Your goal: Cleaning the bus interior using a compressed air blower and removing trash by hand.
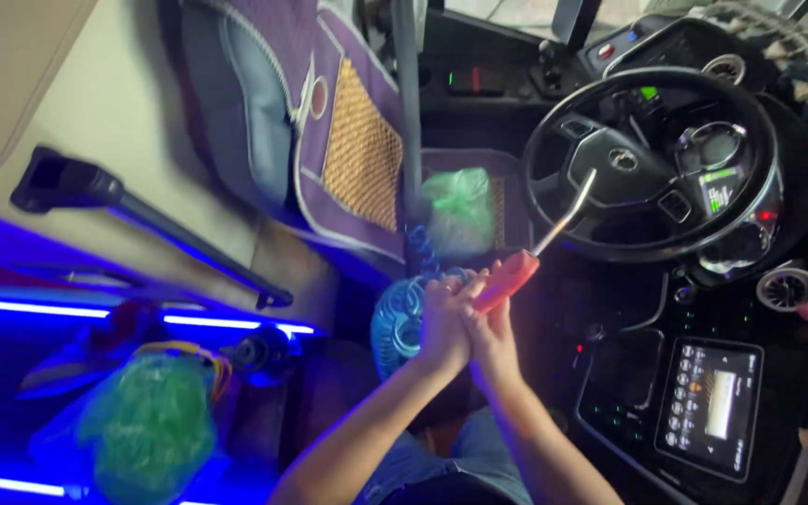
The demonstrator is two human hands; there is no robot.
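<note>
Both of my hands are clasped together around the red handle (509, 277) of an air blow gun. My left hand (441, 325) wraps the lower part of the handle, pressed against my right hand (492, 339). The gun's thin metal nozzle (568, 210) sticks up and to the right, in front of the black steering wheel (652, 252). A blue coiled hose (398, 323) hangs just left of my hands. The view is tilted sideways.
A purple and tan driver's seat (329, 131) lies at the upper left, with a green plastic bag (460, 210) beside it. A dashboard touchscreen (713, 402) glows at the lower right. Another green bag (147, 425) and blue light strips (30, 309) are at the lower left.
</note>
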